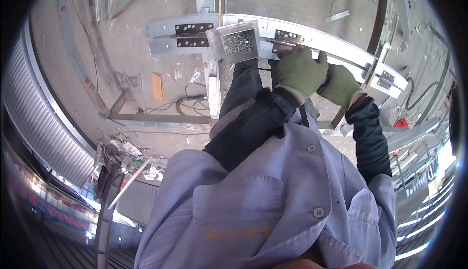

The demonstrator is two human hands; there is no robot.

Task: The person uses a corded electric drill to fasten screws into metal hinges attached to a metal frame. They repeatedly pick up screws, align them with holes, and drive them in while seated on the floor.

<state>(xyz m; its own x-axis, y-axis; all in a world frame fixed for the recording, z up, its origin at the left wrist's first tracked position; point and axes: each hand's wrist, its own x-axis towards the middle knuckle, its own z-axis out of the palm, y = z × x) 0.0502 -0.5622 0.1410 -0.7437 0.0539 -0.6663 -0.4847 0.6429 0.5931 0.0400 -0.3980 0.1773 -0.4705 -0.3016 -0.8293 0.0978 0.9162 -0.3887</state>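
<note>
A pale metal door-frame profile [331, 36] lies across in front of me, with dark hinges set along it. My left hand [302, 70], in a green glove, is closed beside the middle hinge [287, 37]; what its fingers grip, if anything, is hidden. Just to its right, my right hand [341, 85], gloved alike, is closed around something mostly hidden, with only a small bit of blue showing. Left of the hands, a grey metal box [218, 47] of loose screws [238, 43] rests on the profile. Another hinge [194, 35] lies beyond the box.
The right end of the profile carries a further hinge [386, 80]. Rusty steel bars [161, 118] form a frame around my legs. A coiled black cable [187, 104] and an orange-brown piece [157, 86] lie on the floor at left. Scrap [124, 152] is heaped farther left.
</note>
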